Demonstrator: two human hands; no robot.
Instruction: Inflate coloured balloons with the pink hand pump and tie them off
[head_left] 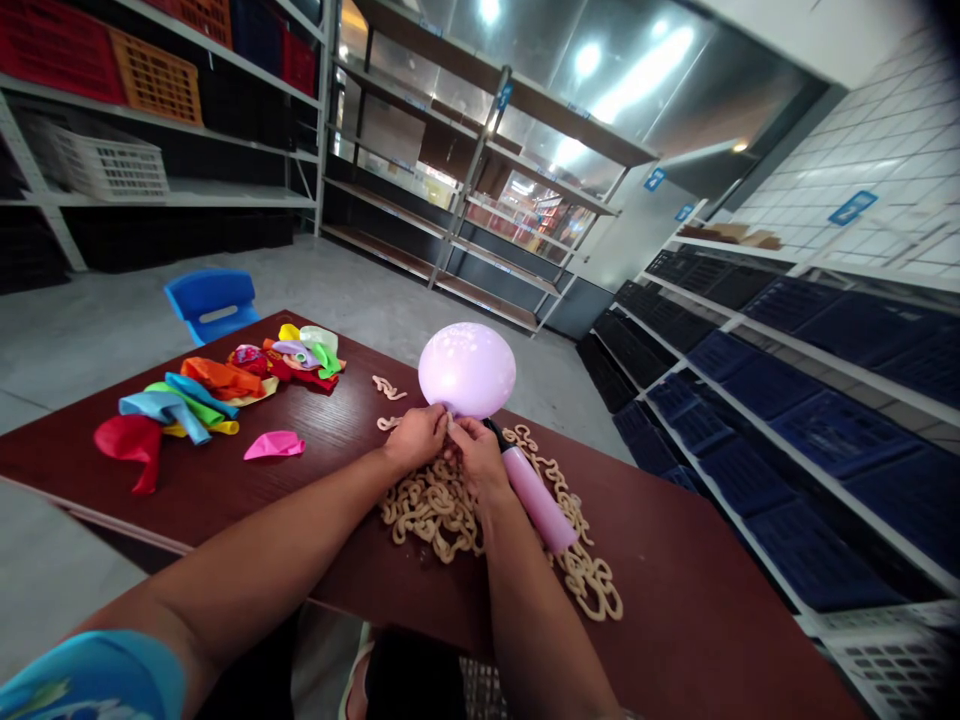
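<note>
An inflated pale purple balloon (467, 368) is held by its neck end, which faces me. My left hand (417, 436) pinches the neck from the left. From the right, my right hand (477, 452) closes its fingers on the same spot, touching the left fingertips. Below both hands lies a heap of beige curly strands (435, 510). Beside my right wrist rests a pink cylinder (541, 500) with a black end, lying on more strands. A flat pink balloon (274, 446) lies alone on the left part of the table.
The dark red table (675, 560) carries a spread of uninflated balloons (225, 378) at its left. A blue chair (213, 304) stands behind its far left edge. Shelves with dark blue crates (817, 450) line the right, and a metal rack (450, 240) stands behind.
</note>
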